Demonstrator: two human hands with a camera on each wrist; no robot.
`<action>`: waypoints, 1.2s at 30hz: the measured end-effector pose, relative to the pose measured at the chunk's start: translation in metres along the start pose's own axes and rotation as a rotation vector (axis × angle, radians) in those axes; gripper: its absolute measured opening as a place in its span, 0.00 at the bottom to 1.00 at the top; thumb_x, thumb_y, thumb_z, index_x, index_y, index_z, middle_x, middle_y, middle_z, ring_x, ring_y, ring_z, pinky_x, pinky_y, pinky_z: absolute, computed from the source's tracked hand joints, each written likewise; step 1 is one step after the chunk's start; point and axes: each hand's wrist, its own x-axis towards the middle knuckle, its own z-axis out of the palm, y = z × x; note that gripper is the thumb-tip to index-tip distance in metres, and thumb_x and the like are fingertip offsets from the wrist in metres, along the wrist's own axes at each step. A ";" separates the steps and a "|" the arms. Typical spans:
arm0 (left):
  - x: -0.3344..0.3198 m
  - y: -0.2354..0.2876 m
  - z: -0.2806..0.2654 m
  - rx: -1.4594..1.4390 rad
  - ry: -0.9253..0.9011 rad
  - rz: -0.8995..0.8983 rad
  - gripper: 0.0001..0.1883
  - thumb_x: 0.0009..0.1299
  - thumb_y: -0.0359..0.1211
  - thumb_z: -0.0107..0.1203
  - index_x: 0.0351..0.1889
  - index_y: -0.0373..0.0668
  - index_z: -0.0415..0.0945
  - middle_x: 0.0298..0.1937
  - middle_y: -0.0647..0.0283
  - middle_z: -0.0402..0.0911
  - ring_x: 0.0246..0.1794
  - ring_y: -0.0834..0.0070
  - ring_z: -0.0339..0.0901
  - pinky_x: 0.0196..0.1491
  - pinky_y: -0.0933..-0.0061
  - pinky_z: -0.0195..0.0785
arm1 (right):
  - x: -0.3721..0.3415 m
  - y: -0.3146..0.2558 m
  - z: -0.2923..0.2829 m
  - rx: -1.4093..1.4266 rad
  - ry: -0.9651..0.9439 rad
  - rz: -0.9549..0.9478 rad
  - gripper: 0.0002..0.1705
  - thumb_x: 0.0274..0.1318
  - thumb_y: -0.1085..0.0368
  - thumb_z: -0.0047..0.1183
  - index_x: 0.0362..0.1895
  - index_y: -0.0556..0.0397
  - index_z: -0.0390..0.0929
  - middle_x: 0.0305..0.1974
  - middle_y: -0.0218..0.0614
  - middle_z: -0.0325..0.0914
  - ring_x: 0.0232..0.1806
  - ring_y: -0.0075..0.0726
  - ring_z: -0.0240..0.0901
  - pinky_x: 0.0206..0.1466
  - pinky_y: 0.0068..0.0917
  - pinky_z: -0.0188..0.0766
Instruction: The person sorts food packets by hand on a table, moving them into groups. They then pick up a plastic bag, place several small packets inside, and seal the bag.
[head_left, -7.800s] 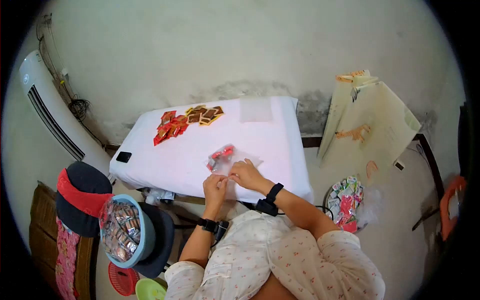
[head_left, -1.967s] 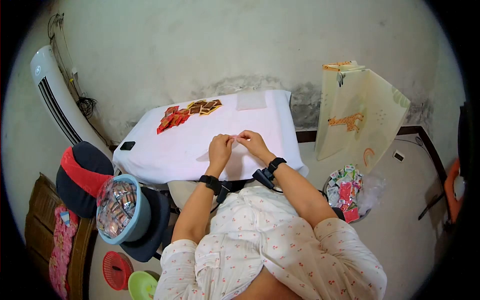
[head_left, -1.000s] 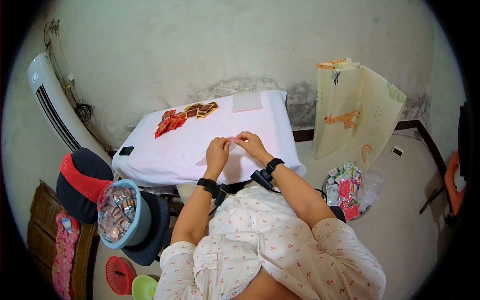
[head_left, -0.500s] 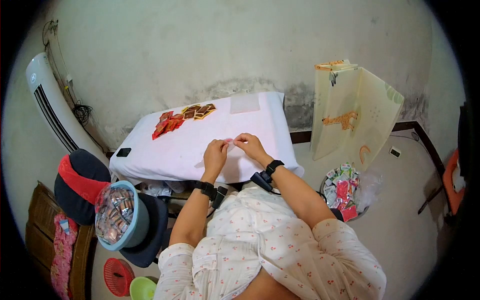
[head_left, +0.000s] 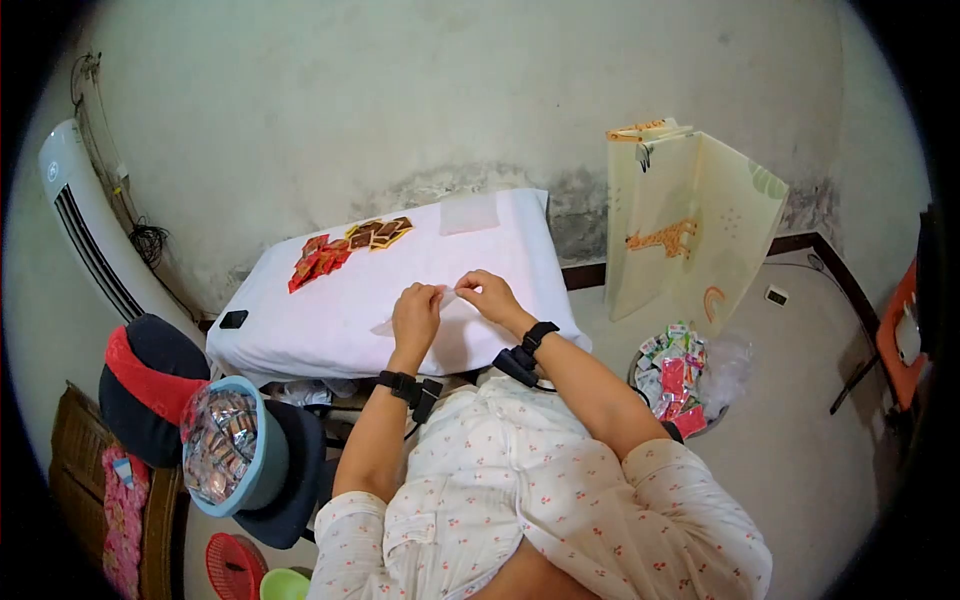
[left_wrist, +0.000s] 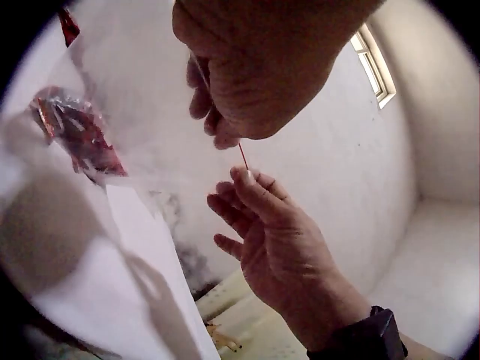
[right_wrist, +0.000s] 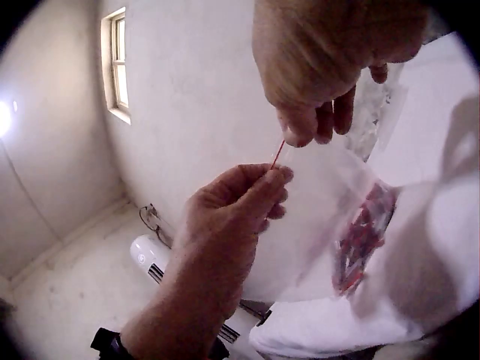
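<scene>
Both hands hold up a clear zip bag [right_wrist: 311,202] by its top edge, where a thin red zip line [right_wrist: 278,154] shows between the fingertips. My left hand [head_left: 416,316] pinches one side of that edge between thumb and forefinger. On the other side, a short gap away, my right hand [head_left: 489,297] pinches it too, its other fingers loosely bent. Low in the bag lie several small red packets [right_wrist: 365,238], which the left wrist view shows as a dark red bundle [left_wrist: 81,135]. From the head, the hands hide much of the bag.
On the white-covered table [head_left: 300,335] lie red packets [head_left: 318,262], brown-and-yellow packets [head_left: 380,233], a flat clear bag [head_left: 469,214] and a phone [head_left: 233,319]. A blue bucket [head_left: 268,465] of packets sits on a chair at left. A packet-filled tray [head_left: 630,375] stands on the floor at right.
Since the oldest frame, the hands have lifted from the table's near edge, raising the bag by its opening. Over the last second the pinch stays, while the head view shifts slightly.
</scene>
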 end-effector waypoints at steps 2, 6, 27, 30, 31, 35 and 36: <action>0.000 -0.001 0.001 -0.010 0.015 0.019 0.05 0.60 0.31 0.56 0.31 0.43 0.80 0.29 0.58 0.76 0.35 0.59 0.73 0.37 0.60 0.66 | 0.002 0.000 0.004 0.002 -0.007 0.005 0.08 0.51 0.63 0.56 0.33 0.54 0.79 0.32 0.36 0.78 0.35 0.34 0.73 0.42 0.28 0.69; 0.000 0.002 0.007 -0.072 0.044 0.097 0.04 0.59 0.31 0.56 0.31 0.43 0.79 0.28 0.60 0.76 0.33 0.59 0.73 0.36 0.60 0.65 | 0.001 0.004 0.011 -0.005 0.022 -0.019 0.09 0.50 0.62 0.56 0.33 0.54 0.79 0.32 0.38 0.78 0.35 0.36 0.74 0.42 0.30 0.70; -0.009 -0.001 0.007 -0.088 0.052 0.061 0.04 0.61 0.30 0.56 0.31 0.40 0.77 0.28 0.57 0.74 0.32 0.58 0.73 0.36 0.62 0.66 | -0.002 0.000 0.005 -0.002 -0.003 -0.027 0.06 0.49 0.66 0.57 0.32 0.54 0.78 0.31 0.35 0.77 0.35 0.34 0.74 0.42 0.28 0.69; -0.008 -0.003 0.005 -0.101 0.027 0.045 0.04 0.60 0.31 0.57 0.30 0.40 0.77 0.28 0.57 0.74 0.33 0.59 0.73 0.36 0.62 0.66 | -0.001 0.001 0.005 -0.004 -0.011 -0.029 0.06 0.49 0.66 0.57 0.32 0.54 0.78 0.32 0.36 0.78 0.35 0.34 0.74 0.42 0.28 0.69; -0.007 -0.002 0.005 -0.101 0.029 0.047 0.04 0.60 0.31 0.57 0.30 0.40 0.77 0.28 0.57 0.74 0.33 0.59 0.73 0.36 0.62 0.66 | 0.000 0.002 0.005 0.003 -0.029 -0.028 0.06 0.50 0.66 0.57 0.32 0.54 0.79 0.32 0.36 0.78 0.35 0.34 0.74 0.42 0.28 0.69; -0.004 -0.002 0.004 -0.065 0.031 0.037 0.05 0.58 0.29 0.56 0.31 0.40 0.78 0.28 0.57 0.76 0.32 0.57 0.74 0.36 0.60 0.66 | -0.001 -0.004 0.005 0.034 -0.035 -0.010 0.06 0.49 0.66 0.57 0.32 0.54 0.79 0.33 0.36 0.78 0.36 0.35 0.74 0.42 0.28 0.69; -0.005 -0.001 0.004 -0.072 0.041 0.048 0.04 0.58 0.29 0.56 0.31 0.40 0.78 0.28 0.57 0.76 0.32 0.57 0.74 0.36 0.60 0.66 | -0.002 -0.003 0.006 0.005 -0.031 -0.027 0.06 0.49 0.66 0.57 0.31 0.54 0.79 0.33 0.36 0.78 0.36 0.35 0.74 0.43 0.28 0.69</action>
